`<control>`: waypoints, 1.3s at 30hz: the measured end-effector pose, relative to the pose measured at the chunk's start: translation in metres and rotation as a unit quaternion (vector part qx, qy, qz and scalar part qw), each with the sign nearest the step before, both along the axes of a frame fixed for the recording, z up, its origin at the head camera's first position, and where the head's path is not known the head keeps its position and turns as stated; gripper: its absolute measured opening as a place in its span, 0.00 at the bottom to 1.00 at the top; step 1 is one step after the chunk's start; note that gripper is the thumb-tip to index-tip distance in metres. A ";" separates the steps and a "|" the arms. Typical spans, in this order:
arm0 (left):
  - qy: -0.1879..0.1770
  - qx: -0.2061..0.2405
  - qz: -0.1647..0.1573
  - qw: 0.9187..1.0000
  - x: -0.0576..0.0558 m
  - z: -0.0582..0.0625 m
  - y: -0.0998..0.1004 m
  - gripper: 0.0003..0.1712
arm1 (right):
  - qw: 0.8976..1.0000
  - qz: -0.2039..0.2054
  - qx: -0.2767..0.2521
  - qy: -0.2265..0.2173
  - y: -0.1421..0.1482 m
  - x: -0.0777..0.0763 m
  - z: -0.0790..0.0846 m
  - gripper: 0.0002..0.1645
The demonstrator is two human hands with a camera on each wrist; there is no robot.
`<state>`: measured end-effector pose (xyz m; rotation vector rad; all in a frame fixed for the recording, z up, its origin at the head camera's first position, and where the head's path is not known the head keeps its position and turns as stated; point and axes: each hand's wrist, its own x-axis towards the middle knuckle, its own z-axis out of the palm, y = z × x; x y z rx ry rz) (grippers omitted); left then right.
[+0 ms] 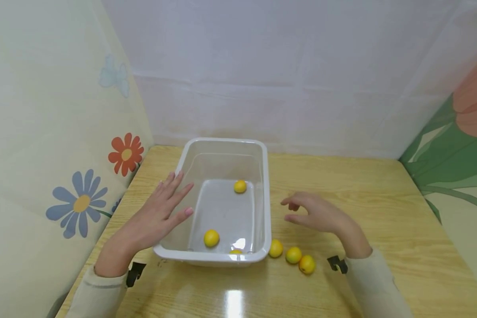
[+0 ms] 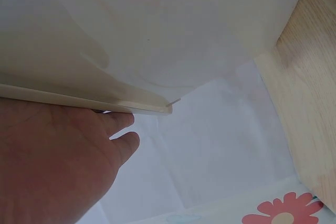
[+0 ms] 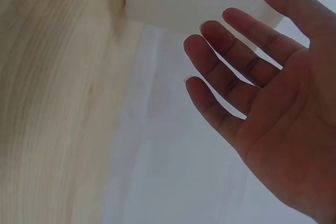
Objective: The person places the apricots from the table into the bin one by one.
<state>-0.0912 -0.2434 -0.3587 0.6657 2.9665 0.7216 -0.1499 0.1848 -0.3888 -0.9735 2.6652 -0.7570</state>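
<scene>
A white plastic bin (image 1: 268,207) stands on the wooden table, its long side running away from me. Inside it lie a yellow fruit (image 1: 240,186) toward the far end, another yellow fruit (image 1: 211,238) nearer, and a third, mostly hidden behind the front rim. My left hand (image 1: 163,212), fingers spread, is at the bin's left rim; the left wrist view shows it right against that rim (image 2: 84,100). To the right of the bin, my right hand (image 1: 318,213) hovers with loosely bent fingers and an empty palm. Below it, yellow fruits (image 1: 293,255) sit by the bin's front right corner.
The wooden table (image 1: 342,176) extends right of the bin. A white cloth (image 1: 302,79) hangs behind it, and flower-printed cloths flank both sides, with a red flower (image 1: 126,154) at left. Black clips (image 1: 337,264) show at the wrists.
</scene>
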 end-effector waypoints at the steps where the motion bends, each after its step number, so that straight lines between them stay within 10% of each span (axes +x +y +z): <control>1: -0.001 0.001 0.001 1.000 0.000 0.000 0.000 0.39 | 1.000 0.000 0.001 -0.002 0.001 0.001 -0.001 0.26; 39: -0.004 -0.007 0.003 1.000 0.000 0.000 0.000 0.40 | 0.999 0.003 0.021 -0.039 -0.003 0.037 -0.052 0.33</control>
